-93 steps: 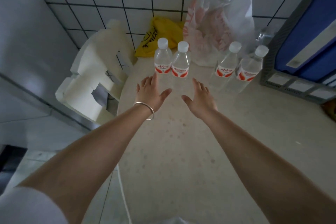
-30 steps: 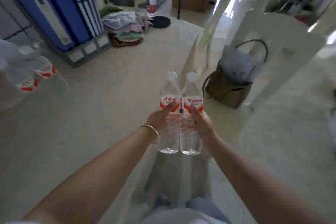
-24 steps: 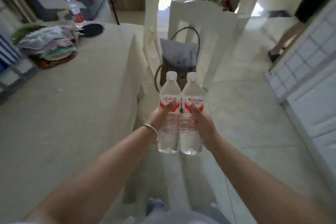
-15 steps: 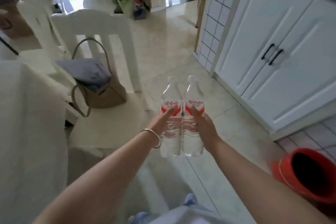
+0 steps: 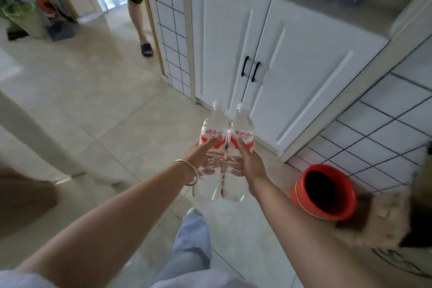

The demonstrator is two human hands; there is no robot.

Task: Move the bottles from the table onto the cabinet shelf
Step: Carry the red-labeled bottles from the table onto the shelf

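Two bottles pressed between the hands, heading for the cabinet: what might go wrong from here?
1. The left hand and right hand only squeeze the two water bottles together from the sides, so one might slip out.
2. The red bucket stands on the floor near the cabinet doors, a trip hazard.

Two clear plastic water bottles (image 5: 225, 147) stood side by side, touching, before the white two-door cabinet (image 5: 268, 54); a red plastic bucket (image 5: 323, 196) lay right.
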